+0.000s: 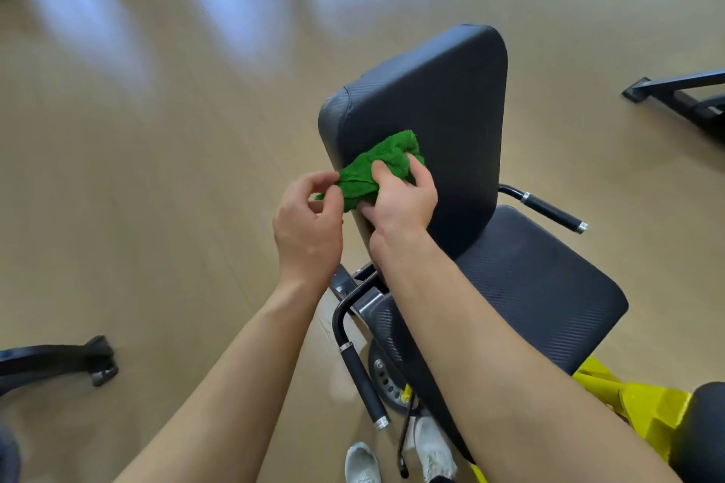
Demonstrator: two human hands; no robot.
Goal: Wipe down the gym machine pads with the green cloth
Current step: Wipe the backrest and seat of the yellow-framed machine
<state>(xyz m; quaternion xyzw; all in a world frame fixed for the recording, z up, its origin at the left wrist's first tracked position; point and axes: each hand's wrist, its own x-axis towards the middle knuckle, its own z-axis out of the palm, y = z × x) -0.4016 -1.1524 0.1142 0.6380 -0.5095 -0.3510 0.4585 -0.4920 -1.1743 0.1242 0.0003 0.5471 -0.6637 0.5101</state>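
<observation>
A fluffy green cloth (372, 169) is bunched against the lower left part of the black back pad (443, 106) of a gym machine. My right hand (404, 200) grips the cloth from the right and presses it on the pad. My left hand (308, 220) pinches the cloth's left corner at the pad's edge. The black seat pad (537, 286) lies lower right of the back pad.
Two black side handles, one near (363, 384) and one far (549, 210), stick out beside the seat. A yellow frame part (635, 404) sits at the lower right. Black machine feet rest on the tan floor at the left (59, 361) and upper right (682, 94). My shoes (396, 455) show at the bottom.
</observation>
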